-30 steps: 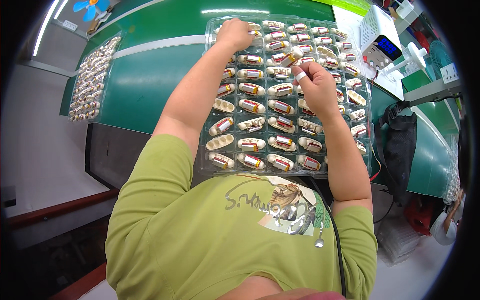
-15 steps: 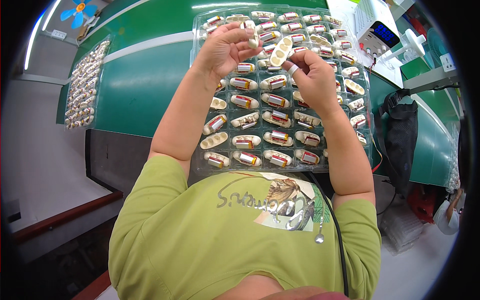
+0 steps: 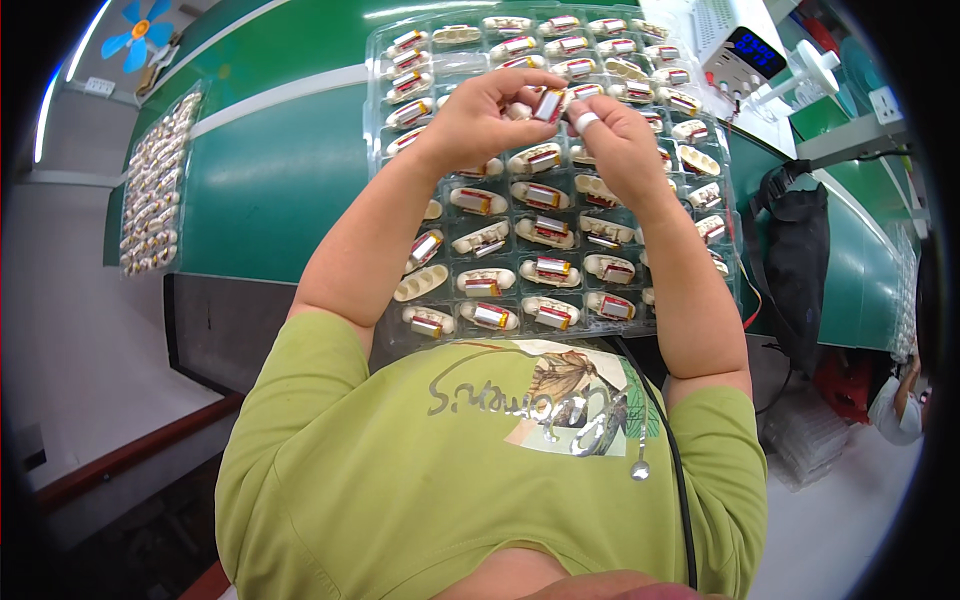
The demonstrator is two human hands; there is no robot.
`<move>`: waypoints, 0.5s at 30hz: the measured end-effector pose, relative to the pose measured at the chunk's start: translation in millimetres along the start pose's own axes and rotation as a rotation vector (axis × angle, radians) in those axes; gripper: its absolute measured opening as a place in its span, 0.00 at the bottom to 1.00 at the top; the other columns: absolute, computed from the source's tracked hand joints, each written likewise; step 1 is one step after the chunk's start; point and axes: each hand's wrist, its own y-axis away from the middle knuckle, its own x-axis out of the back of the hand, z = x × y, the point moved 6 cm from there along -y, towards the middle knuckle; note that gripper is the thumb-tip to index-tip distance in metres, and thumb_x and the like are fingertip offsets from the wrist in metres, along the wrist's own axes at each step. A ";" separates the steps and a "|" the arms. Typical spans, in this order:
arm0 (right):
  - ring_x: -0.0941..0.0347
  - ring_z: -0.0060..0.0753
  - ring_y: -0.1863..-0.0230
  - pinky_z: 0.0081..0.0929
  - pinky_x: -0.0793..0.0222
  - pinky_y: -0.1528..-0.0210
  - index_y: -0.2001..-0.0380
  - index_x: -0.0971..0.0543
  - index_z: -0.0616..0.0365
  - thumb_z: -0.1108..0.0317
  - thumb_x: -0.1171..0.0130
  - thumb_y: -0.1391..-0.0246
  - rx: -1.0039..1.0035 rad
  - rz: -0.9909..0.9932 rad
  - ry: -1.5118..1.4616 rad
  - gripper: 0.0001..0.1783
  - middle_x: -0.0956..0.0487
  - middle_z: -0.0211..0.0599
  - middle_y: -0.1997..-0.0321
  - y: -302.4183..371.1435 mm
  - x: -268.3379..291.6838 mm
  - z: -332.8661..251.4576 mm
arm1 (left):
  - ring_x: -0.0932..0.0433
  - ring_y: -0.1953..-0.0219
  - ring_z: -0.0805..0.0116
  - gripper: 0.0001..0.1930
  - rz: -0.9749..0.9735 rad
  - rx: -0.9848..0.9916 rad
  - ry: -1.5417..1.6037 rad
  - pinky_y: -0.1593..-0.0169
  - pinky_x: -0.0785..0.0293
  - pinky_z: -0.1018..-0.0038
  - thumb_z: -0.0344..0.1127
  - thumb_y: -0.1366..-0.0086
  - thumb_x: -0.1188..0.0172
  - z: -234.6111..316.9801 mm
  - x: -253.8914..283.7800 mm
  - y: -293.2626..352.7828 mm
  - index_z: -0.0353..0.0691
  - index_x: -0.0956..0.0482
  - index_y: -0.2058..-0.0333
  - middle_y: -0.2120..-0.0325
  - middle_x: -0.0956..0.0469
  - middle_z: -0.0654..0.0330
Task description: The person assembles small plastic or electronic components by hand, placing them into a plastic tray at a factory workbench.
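Over the far middle of a clear plastic tray, my two hands meet. My left hand is closed on a cream oval shell, mostly covered by fingers, with a silver pouch battery on it. My right hand, a white band round one finger, pinches at the right end of the same shell. Whether the cream cover is still in that hand is hidden. Around them in the tray's compartments lie many similar cream shells, most with a silver battery and red wires, a few showing only round hollows.
The tray rests on a green table. Another filled tray is at the far left. At the far right stand a white device with a blue display and a white spool. A black bag hangs at the right edge.
My hands have come together, the left moving right and slightly down. The cream cover that showed in my right hand is now hidden, and a silver battery shows between the fingers.
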 end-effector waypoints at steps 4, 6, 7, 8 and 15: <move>0.29 0.32 0.76 0.30 0.36 0.73 0.74 0.23 0.61 0.60 0.45 0.44 0.020 -0.080 0.260 0.14 0.25 0.39 0.80 0.8 -11.1 -0.7 | 0.28 0.70 0.83 0.24 0.015 0.016 -0.055 0.67 0.31 0.84 0.30 0.50 0.32 -6.0 4.8 5.5 0.41 0.26 0.52 0.67 0.25 0.66; 0.27 0.41 0.75 0.33 0.34 0.71 0.73 0.22 0.60 0.60 0.45 0.44 0.036 -0.095 0.329 0.14 0.24 0.44 0.77 5.1 -16.6 -11.7 | 0.27 0.68 0.81 0.23 0.026 0.034 -0.037 0.65 0.29 0.83 0.30 0.51 0.31 -7.5 4.6 9.8 0.40 0.25 0.55 0.67 0.25 0.66; 0.28 0.45 0.74 0.35 0.34 0.71 0.73 0.22 0.60 0.59 0.45 0.44 0.028 -0.091 0.342 0.14 0.23 0.45 0.76 7.4 -17.5 -15.8 | 0.27 0.68 0.81 0.23 0.022 0.020 -0.033 0.65 0.29 0.83 0.30 0.51 0.31 -7.1 4.6 9.2 0.40 0.25 0.55 0.67 0.25 0.66; 0.28 0.44 0.74 0.35 0.34 0.71 0.73 0.22 0.60 0.59 0.44 0.45 -0.006 -0.094 0.335 0.14 0.23 0.46 0.75 7.6 -17.3 -15.0 | 0.26 0.65 0.79 0.23 0.009 0.074 -0.029 0.61 0.29 0.81 0.28 0.51 0.31 -11.0 4.5 8.5 0.39 0.25 0.54 0.66 0.24 0.65; 0.35 0.14 0.74 0.17 0.39 0.71 0.65 0.20 0.60 0.66 0.45 0.45 -0.190 0.015 -0.097 0.10 0.25 0.22 0.75 4.4 7.6 1.2 | 0.25 0.70 0.76 0.21 0.478 0.080 0.055 0.67 0.28 0.80 0.27 0.53 0.34 -17.0 75.8 1.6 0.37 0.25 0.57 0.70 0.23 0.64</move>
